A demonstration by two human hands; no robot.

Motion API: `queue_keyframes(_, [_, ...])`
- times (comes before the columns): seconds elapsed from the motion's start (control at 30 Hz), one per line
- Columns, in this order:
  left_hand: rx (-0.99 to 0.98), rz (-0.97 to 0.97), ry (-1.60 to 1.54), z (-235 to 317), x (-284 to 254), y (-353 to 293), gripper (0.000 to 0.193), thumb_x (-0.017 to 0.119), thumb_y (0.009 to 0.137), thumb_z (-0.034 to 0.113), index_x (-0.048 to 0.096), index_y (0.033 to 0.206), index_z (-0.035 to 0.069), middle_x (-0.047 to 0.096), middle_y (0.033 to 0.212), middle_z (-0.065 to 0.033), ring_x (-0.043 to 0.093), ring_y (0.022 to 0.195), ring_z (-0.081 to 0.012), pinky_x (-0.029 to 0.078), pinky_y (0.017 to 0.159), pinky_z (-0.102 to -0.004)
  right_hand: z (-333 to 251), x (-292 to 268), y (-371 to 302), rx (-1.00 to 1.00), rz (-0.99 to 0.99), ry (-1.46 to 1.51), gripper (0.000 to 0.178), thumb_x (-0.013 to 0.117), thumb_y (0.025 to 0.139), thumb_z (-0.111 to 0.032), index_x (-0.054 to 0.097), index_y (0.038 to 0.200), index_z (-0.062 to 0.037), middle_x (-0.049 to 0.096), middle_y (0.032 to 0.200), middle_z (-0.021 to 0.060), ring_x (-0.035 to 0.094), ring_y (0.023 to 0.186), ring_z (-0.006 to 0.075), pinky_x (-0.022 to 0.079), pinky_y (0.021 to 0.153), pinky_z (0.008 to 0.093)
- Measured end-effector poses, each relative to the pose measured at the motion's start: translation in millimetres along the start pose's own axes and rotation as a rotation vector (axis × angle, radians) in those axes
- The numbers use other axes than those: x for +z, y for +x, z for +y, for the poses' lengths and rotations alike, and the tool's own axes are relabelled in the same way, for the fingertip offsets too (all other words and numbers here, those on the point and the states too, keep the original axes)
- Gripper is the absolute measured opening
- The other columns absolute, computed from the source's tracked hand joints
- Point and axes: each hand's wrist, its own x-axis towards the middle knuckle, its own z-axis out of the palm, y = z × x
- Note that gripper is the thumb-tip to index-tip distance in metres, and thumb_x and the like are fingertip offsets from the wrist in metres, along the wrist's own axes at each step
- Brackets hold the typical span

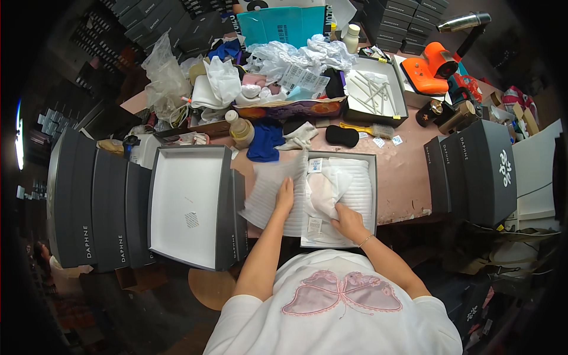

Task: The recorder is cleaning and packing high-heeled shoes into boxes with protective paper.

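Observation:
An open shoebox (374, 195) with dark outer sides and a white lining lies in front of me. Its inside is padded with ribbed white foam (359, 177), and small paper packets lie at its left side. My left hand (285, 198) has hold of a ribbed white foam sheet (263, 192), folded out over the box's left edge and blurred at its top. With its fingers closed, my right hand (349, 222) grips white tissue paper (334, 198) inside the box. Something pale pink shows through the paper; its kind I cannot make out.
To the left, a box lid (189, 189) leans on stacked dark shoeboxes (106, 201); more shoeboxes (473, 171) stand at right. Behind are a blue cloth (264, 142), a bottle (239, 127), a black sponge (342, 136), a brush (378, 131) and a cluttered carton (290, 109).

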Motion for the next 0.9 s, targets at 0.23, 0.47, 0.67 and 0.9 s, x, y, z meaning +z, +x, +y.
queue_keyframes(0.23, [0.239,-0.086,0.313,-82,-3,14,0.043,0.058,0.087,0.016,0.053,0.127,-0.001,0.056,0.125,-0.0233,0.055,0.115,-0.0349,0.043,0.097,-0.0374,-48,-64,-3,-0.063,-0.010,-0.133,0.027,0.068,0.076,-0.015,0.049,0.092,-0.0047,0.063,0.084,0.0169,0.064,0.073,0.0347,0.051,0.062,0.0449])
queue_keyframes(0.47, [0.319,-0.247,-0.112,37,-24,-52,0.069,0.059,0.091,0.039,0.032,0.142,0.001,0.034,0.144,-0.0244,0.036,0.133,-0.0342,0.032,0.108,-0.0413,-19,-155,13,-0.078,0.014,0.062,0.024,0.066,0.082,-0.019,0.059,0.091,0.0019,0.064,0.080,0.0205,0.064,0.073,0.0360,0.049,0.065,0.0415])
queue_keyframes(0.67, [0.224,-0.464,-0.317,68,-16,-98,0.108,0.063,0.080,0.062,0.004,0.150,0.004,0.013,0.153,-0.0246,0.011,0.144,-0.0323,0.015,0.114,-0.0434,-31,-182,3,-0.029,0.058,0.411,0.023,0.062,0.086,-0.018,0.062,0.095,0.0030,0.065,0.084,0.0189,0.063,0.074,0.0331,0.049,0.066,0.0377])
queue_keyframes(0.9, [0.066,-0.476,-0.412,93,34,-60,0.102,0.071,0.080,0.051,0.010,0.149,0.007,0.028,0.147,-0.0165,0.036,0.132,-0.0284,0.031,0.106,-0.0420,-41,-167,15,-0.418,0.001,-0.446,0.009,0.057,0.081,-0.013,0.053,0.082,-0.0051,0.060,0.073,0.0087,0.065,0.066,0.0249,0.051,0.055,0.0367])
